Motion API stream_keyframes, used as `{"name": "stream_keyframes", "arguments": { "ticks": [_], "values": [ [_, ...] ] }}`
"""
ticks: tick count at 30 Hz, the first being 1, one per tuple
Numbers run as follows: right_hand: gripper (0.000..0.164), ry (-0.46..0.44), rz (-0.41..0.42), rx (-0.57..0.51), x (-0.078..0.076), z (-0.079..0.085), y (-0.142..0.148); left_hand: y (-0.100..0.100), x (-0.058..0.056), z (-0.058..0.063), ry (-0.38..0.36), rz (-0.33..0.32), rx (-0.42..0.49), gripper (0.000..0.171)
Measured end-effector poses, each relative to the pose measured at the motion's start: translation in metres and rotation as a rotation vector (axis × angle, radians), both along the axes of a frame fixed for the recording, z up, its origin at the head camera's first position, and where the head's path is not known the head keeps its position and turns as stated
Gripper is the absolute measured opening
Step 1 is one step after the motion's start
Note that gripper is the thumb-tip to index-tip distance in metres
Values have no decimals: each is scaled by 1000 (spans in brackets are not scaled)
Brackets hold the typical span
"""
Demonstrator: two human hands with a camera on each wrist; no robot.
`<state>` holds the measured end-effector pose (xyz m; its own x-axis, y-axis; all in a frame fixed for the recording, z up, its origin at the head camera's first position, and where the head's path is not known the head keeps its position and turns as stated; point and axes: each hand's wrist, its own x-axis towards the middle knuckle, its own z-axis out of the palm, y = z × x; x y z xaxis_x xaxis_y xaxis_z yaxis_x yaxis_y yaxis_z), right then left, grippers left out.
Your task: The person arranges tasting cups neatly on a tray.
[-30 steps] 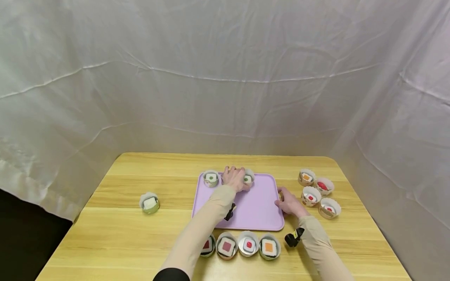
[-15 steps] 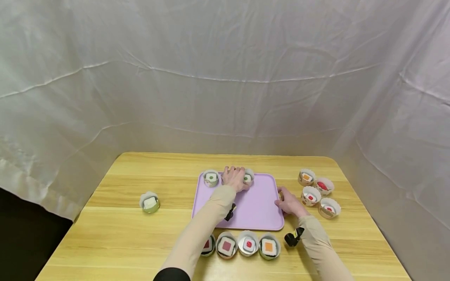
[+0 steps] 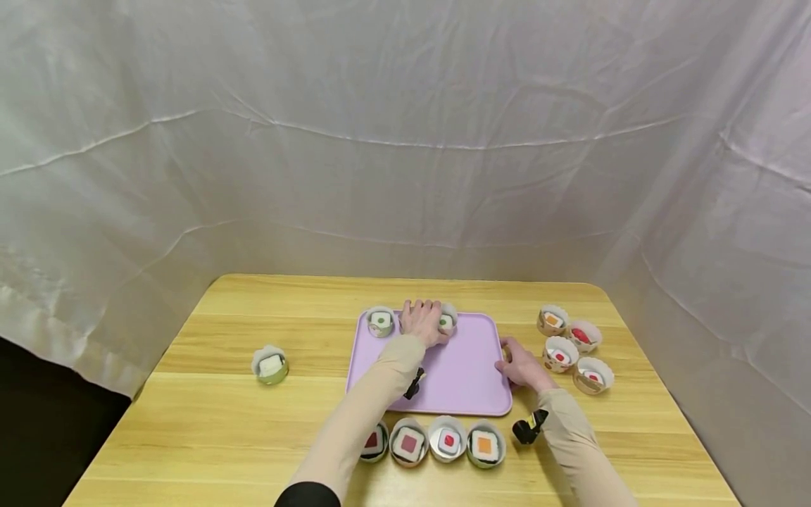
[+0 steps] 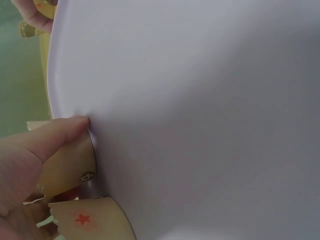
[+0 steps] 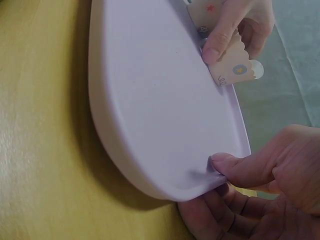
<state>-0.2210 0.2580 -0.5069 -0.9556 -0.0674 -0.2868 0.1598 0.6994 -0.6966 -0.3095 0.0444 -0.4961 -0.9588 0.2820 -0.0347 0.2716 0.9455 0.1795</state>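
Note:
A lilac tray [image 3: 465,384] lies on the wooden table. My left hand [image 3: 421,322] is at its far edge, over the paper cups there. Its thumb lies along the near side of the right-hand paper cup [image 4: 70,170], and the fingers reach round behind. Beside it stands a second paper cup [image 4: 95,220] with a red star, partly hidden by the hand in the head view. At the tray's far left corner is another paper cup [image 3: 380,324], holding a square sushi piece with a green centre. My right hand [image 5: 270,175] grips the tray's right rim, thumb on top, fingers underneath.
Several filled cups [image 3: 409,443] line up before the tray's near edge, one partly behind the left sleeve. More cups [image 3: 560,354] cluster on the right. A lone cup [image 3: 270,366] stands on the left. Grey cloth [image 3: 405,176] hangs behind the table.

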Motion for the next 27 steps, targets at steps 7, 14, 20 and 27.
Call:
{"name": "stream_keyframes", "arguments": {
  "ticks": [7,14,20,27],
  "values": [
    [47,-4,1,4,0,0,0,-3,5,2,5,-32,7,76],
    [47,-14,2,9,0,1,0,-5,11,7,9,-41,36,90],
    [47,-22,1,22,0,1,0,-9,19,14,-15,-37,66,99],
    [47,-21,4,21,-1,0,0,-18,30,27,-30,-58,173,101]
  ]
}}
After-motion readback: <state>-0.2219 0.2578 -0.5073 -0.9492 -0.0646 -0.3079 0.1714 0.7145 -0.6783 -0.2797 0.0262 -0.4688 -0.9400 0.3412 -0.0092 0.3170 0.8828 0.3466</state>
